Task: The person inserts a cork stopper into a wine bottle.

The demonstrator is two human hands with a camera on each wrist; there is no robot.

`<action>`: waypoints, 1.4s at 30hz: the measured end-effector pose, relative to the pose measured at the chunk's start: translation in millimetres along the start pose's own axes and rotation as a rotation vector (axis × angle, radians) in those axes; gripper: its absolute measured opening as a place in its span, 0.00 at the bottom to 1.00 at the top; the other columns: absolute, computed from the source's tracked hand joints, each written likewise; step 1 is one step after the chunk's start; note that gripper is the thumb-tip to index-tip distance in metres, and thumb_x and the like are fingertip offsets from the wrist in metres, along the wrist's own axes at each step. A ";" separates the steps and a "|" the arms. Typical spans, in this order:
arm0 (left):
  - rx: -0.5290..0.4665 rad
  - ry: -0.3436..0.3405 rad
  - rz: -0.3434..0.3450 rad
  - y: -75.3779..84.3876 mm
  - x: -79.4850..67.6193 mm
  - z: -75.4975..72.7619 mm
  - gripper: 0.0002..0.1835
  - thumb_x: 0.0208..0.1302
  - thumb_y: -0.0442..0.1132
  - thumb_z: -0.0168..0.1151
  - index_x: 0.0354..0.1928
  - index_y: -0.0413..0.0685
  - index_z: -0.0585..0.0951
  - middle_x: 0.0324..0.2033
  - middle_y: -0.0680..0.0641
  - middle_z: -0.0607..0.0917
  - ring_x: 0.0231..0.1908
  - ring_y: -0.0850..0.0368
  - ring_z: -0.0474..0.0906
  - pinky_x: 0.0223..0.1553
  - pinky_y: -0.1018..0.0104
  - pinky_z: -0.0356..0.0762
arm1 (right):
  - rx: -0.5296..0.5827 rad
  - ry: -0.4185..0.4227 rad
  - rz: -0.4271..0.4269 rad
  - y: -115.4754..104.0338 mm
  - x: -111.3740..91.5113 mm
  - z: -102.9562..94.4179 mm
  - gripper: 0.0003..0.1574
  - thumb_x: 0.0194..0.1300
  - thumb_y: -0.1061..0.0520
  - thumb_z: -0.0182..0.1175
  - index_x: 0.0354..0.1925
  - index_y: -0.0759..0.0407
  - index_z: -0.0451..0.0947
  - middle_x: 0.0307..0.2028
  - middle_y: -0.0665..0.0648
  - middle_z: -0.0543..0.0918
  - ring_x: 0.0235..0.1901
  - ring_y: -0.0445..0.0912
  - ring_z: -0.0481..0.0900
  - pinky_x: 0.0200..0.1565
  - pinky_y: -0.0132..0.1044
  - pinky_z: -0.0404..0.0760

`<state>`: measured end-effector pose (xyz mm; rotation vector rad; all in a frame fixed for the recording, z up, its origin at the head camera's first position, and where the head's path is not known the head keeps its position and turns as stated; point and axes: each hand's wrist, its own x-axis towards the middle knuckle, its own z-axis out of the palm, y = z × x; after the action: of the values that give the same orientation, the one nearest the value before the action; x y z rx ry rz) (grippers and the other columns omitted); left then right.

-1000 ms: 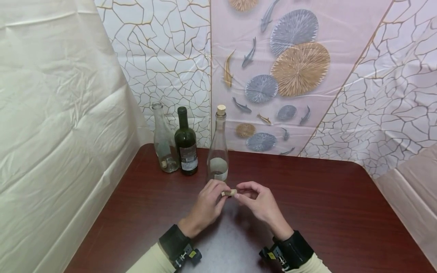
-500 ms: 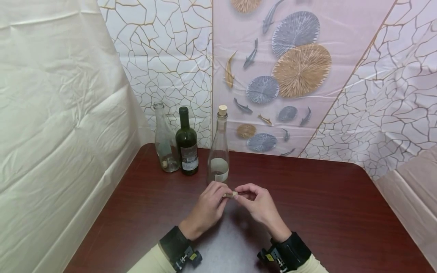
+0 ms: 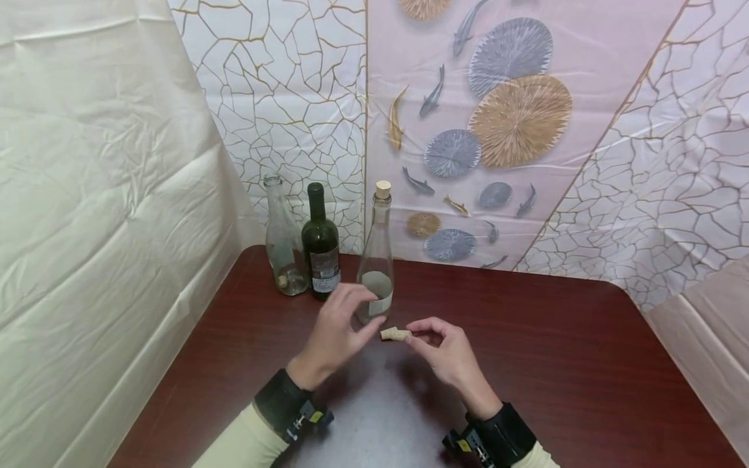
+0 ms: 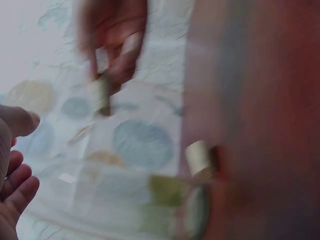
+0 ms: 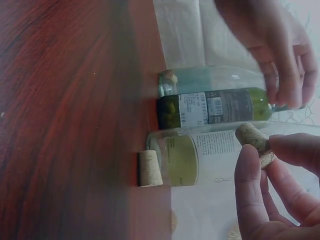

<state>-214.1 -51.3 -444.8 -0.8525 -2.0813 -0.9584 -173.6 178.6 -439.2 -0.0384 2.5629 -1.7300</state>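
Note:
My right hand (image 3: pixel 445 348) pinches a cork (image 5: pixel 252 137) between thumb and fingertips, above the table. A second cork (image 5: pixel 150 168) stands on the table in front of the tall clear bottle (image 3: pixel 376 260); in the head view the two corks overlap. My left hand (image 3: pixel 333 331) holds nothing, its thumb and fingers spread apart, left of the corks and in front of the bottles. The left wrist view is blurred but shows the held cork (image 4: pixel 102 95) and the standing cork (image 4: pixel 199 160). A cork stopper (image 3: pixel 383 189) sits in the tall bottle's mouth.
Behind my left hand stand a dark green wine bottle (image 3: pixel 320 250) and an uncorked clear bottle (image 3: pixel 285 247) with a cork (image 3: pixel 283 281) lying inside. The dark red table (image 3: pixel 556 364) ends at a patterned cloth backdrop (image 3: pixel 468 117). A pale cloth (image 3: pixel 105 227) hangs at the left.
My left hand has let go of the cork and moved left and away, its fingers opening. The right hand has stayed nearly in place, keeping its pinch on the cork.

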 end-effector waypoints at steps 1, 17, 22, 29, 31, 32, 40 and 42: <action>-0.002 0.032 -0.012 -3.1 5.8 -4.7 0.22 0.54 0.36 0.80 0.50 0.43 0.82 0.48 0.46 0.84 0.51 0.52 0.79 0.55 0.60 0.82 | -0.005 0.004 0.008 0.2 0.1 0.0 0.13 0.66 0.57 0.72 0.48 0.58 0.87 0.41 0.58 0.90 0.34 0.42 0.85 0.36 0.29 0.82; -0.177 0.387 -0.430 -46.6 68.0 -53.6 0.22 0.66 0.37 0.74 0.57 0.39 0.79 0.51 0.38 0.78 0.52 0.46 0.78 0.60 0.50 0.80 | -0.003 0.031 0.040 3.9 -3.8 -1.2 0.13 0.66 0.59 0.72 0.48 0.60 0.87 0.39 0.56 0.90 0.34 0.44 0.86 0.33 0.29 0.81; -0.227 0.409 -0.460 -56.3 80.0 -54.8 0.24 0.66 0.38 0.74 0.59 0.37 0.77 0.54 0.36 0.78 0.55 0.44 0.78 0.63 0.54 0.79 | 0.010 0.038 0.051 5.9 -4.5 -2.3 0.11 0.65 0.61 0.72 0.47 0.58 0.87 0.38 0.56 0.90 0.36 0.51 0.88 0.33 0.29 0.81; -0.318 0.414 -0.526 -66.5 91.1 -55.6 0.25 0.66 0.35 0.73 0.61 0.34 0.75 0.54 0.35 0.79 0.56 0.45 0.78 0.64 0.54 0.78 | 0.009 0.030 0.063 7.9 -4.8 -3.5 0.09 0.65 0.61 0.72 0.45 0.57 0.88 0.36 0.55 0.89 0.34 0.47 0.88 0.32 0.30 0.81; -0.315 0.412 -0.542 -68.7 92.4 -55.0 0.26 0.66 0.36 0.73 0.61 0.35 0.75 0.54 0.36 0.79 0.56 0.46 0.78 0.65 0.55 0.79 | 0.012 0.028 0.068 9.0 -4.9 -3.3 0.09 0.65 0.61 0.72 0.45 0.56 0.88 0.36 0.54 0.89 0.35 0.49 0.88 0.32 0.30 0.81; -0.309 0.410 -0.548 -69.7 92.8 -54.8 0.26 0.66 0.36 0.73 0.61 0.35 0.75 0.55 0.36 0.79 0.56 0.46 0.79 0.65 0.55 0.79 | 0.014 0.027 0.069 9.7 -4.9 -3.2 0.09 0.65 0.61 0.72 0.45 0.56 0.88 0.36 0.54 0.89 0.35 0.51 0.89 0.32 0.30 0.81; -0.228 0.380 -0.606 -78.2 98.2 -50.9 0.27 0.66 0.40 0.73 0.63 0.38 0.75 0.56 0.37 0.81 0.58 0.45 0.80 0.65 0.55 0.79 | 0.015 0.026 0.044 9.5 -7.4 -4.0 0.10 0.65 0.61 0.72 0.45 0.57 0.88 0.36 0.56 0.90 0.34 0.50 0.88 0.31 0.29 0.80; -0.232 0.360 -0.612 -80.0 100.6 -49.7 0.28 0.66 0.39 0.73 0.64 0.37 0.74 0.57 0.36 0.80 0.58 0.44 0.80 0.66 0.54 0.79 | 0.019 0.024 0.036 9.8 -7.6 -4.2 0.10 0.65 0.61 0.72 0.45 0.58 0.88 0.37 0.57 0.90 0.34 0.49 0.89 0.32 0.29 0.81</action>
<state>-316.6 -105.4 -370.2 -0.1049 -1.9563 -1.5669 -166.2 186.5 -446.5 0.0294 2.5478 -1.7524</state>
